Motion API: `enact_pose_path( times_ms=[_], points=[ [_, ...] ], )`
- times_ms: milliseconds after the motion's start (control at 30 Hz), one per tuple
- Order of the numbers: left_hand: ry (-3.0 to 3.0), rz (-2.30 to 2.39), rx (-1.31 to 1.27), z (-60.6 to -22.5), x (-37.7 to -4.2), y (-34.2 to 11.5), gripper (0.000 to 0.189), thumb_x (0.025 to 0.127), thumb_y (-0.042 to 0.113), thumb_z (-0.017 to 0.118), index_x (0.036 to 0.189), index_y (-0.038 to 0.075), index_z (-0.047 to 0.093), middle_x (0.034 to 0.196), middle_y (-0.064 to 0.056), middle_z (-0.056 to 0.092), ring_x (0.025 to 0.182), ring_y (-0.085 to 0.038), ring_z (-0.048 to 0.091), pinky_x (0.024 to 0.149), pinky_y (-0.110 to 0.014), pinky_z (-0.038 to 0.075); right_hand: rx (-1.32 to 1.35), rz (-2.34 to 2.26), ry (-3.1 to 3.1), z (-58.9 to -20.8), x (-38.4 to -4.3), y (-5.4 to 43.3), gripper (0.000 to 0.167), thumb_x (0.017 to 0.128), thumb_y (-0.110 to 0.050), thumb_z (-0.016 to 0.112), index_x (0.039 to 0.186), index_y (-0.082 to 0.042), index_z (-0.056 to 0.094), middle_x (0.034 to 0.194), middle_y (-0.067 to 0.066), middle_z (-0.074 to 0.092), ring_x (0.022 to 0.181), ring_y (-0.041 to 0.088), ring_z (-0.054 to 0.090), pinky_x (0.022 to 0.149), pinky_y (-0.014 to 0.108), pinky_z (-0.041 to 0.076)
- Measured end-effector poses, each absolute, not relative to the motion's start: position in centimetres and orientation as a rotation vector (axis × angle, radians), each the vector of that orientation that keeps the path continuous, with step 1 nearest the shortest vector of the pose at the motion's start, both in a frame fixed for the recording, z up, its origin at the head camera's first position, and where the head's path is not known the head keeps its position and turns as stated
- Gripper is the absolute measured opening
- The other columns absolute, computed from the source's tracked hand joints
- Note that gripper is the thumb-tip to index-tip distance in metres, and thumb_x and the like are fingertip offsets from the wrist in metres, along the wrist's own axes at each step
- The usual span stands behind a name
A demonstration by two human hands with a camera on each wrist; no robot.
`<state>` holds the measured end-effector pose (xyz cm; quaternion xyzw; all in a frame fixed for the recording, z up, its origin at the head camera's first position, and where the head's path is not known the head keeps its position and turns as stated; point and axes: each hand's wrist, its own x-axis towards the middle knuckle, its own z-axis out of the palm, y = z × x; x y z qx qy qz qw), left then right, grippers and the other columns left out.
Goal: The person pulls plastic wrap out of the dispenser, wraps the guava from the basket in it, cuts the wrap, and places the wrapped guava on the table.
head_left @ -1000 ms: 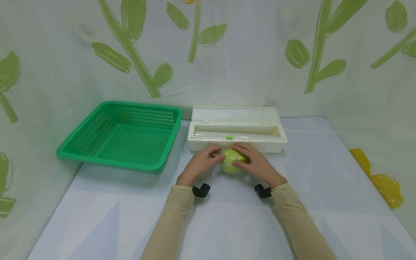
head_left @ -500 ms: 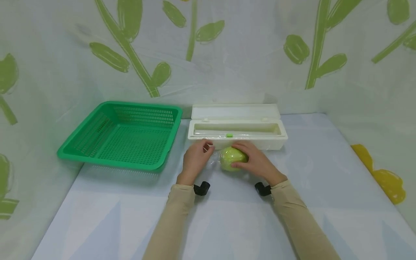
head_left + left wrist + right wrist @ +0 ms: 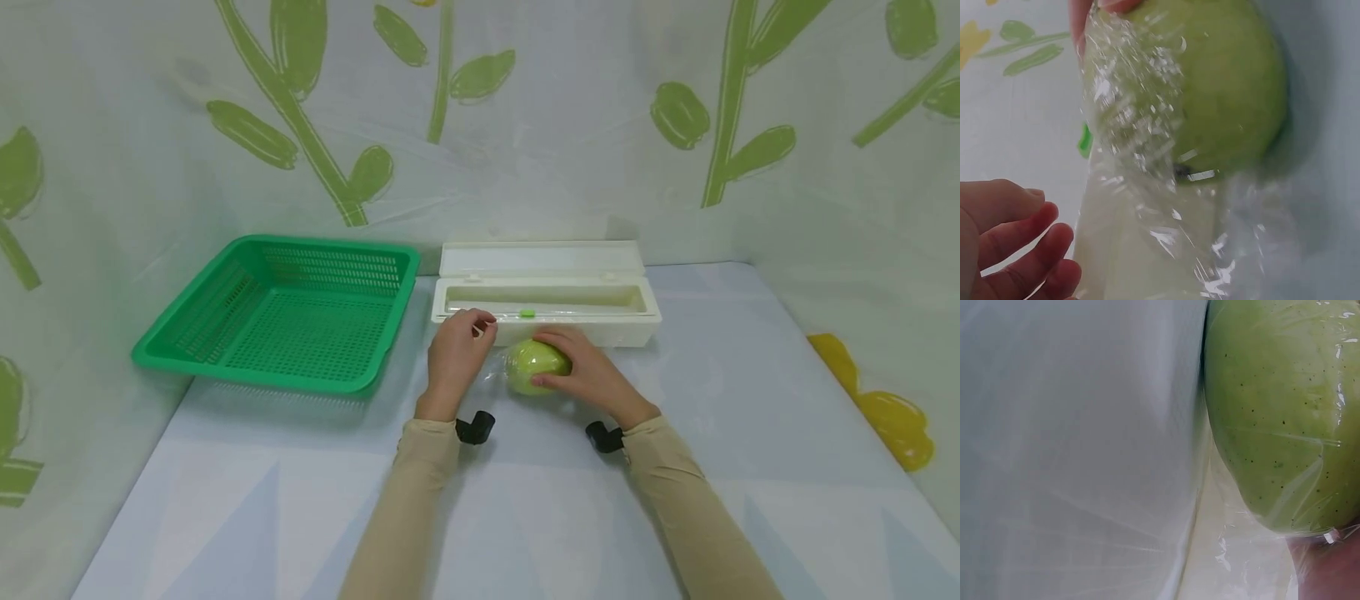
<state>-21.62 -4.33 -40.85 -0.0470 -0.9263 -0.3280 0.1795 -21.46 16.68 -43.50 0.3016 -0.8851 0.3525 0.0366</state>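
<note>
A rounded pale-green fruit [image 3: 534,367], speckled with small dark dots, sits on the table with clear plastic film round it. The film [image 3: 1147,219] is crinkled and spreads loosely off the fruit's left side. My right hand [image 3: 596,375] grips the fruit from the right, fingers over its back and thumb at its front. To the left of the fruit, my left hand [image 3: 459,358] is raised near the film box. In the left wrist view its fingers [image 3: 1025,250] are loosely bent beside the film, with nothing visible between them.
Just behind the hands stands a white cling film box [image 3: 577,332], lid raised, a film roll inside and a green slider [image 3: 527,313] on its front edge. A green perforated basket [image 3: 270,377] stands at the left. Patterned curtains surround the table [image 3: 540,500].
My left hand has come off the fruit, moving left and up toward the box. The fruit has shifted slightly left; my right hand keeps its grip on it.
</note>
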Motion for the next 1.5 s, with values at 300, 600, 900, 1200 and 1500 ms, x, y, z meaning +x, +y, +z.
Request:
enact_pose_path(
  times_ms=[300,600,900,1200,1500],
  points=[
    [-2.76,-0.866,-0.176,-39.3,-22.4,-3.0,0.02,0.086,0.036,0.054,0.09,0.02,0.066,0.08,0.009,0.059,0.071,-0.008,0.051,0.056,-0.025,0.041,0.917,1.104,-2.731,-43.5,-21.4,16.6,0.068,0.072,-0.049,0.067,0.126,-0.011,0.049,0.131,0.003,0.043,0.12,0.023,0.036,0.097,0.041,0.03],
    [-2.944,-0.615,-0.234,-37.7,-23.5,-1.8,0.027,0.088,0.042,0.047,0.087,0.019,0.063,0.073,0.007,0.058,0.061,-0.01,0.051,0.049,-0.027,0.04,0.877,1.147,-2.735,-43.7,-21.5,16.7,0.066,0.073,-0.049,0.067,0.127,-0.015,0.049,0.131,-0.001,0.041,0.12,0.019,0.036,0.096,0.039,0.03],
    [-3.068,-0.445,-0.281,-36.6,-24.3,-1.6,0.03,0.089,0.043,0.044,0.082,0.019,0.06,0.071,0.007,0.056,0.06,-0.012,0.051,0.049,-0.029,0.04,0.897,1.17,-2.71,-43.6,-21.9,16.5,0.067,0.073,-0.05,0.066,0.127,-0.014,0.049,0.131,-0.001,0.042,0.121,0.02,0.035,0.097,0.039,0.029],
    [-3.095,-0.353,-0.266,-36.8,-25.1,-0.1,0.044,0.088,0.056,0.037,0.074,0.016,0.052,0.062,0.004,0.051,0.053,-0.013,0.049,0.044,-0.032,0.039,0.884,1.157,-2.715,-43.4,-21.6,16.9,0.066,0.073,-0.048,0.068,0.126,-0.013,0.049,0.131,0.0,0.041,0.122,0.02,0.035,0.098,0.039,0.028],
    [-3.14,-0.188,-0.196,-37.1,-25.0,0.5,0.054,0.086,0.059,0.036,0.058,0.017,0.054,0.061,0.001,0.053,0.052,-0.015,0.05,0.044,-0.034,0.04,0.92,1.191,-2.676,-43.6,-21.4,16.9,0.063,0.073,-0.045,0.069,0.124,-0.012,0.051,0.131,0.0,0.042,0.121,0.02,0.035,0.097,0.039,0.029]
  ],
)
